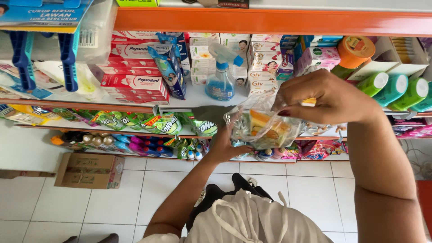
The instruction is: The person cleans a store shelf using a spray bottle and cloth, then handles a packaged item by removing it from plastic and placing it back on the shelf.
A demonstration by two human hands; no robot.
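Across the upper half of the frame runs the shelving (270, 21), its orange front rail at the top and, below it, white shelf boards packed with goods: red toothpaste boxes (132, 67) at upper left, a blue spray bottle (221, 76) at upper centre, green-capped tubes (396, 87) at upper right, green sachets (157, 122) on the row beneath. The white tiled floor (135, 198) fills the lower part, with a brown cardboard box (90, 170) at lower left. In the centre of the frame, in front of the shelf edge, the clear plastic bag (265, 126) hangs between both hands; something orange and yellow shows through it, though what exactly cannot be made out. The right hand (326, 96) comes in from the right, its grip narrow, pinching the bag's top edge between thumb and fingertips. The left hand (222, 146) rises from below centre, cupping and holding the bag's lower left side. To handle this well, I judge the lower hand should carry the weight while the upper pinch only steadies the thin film, which looks easy to tear or slip, and the bag should stay clear of the spray bottle just behind it.
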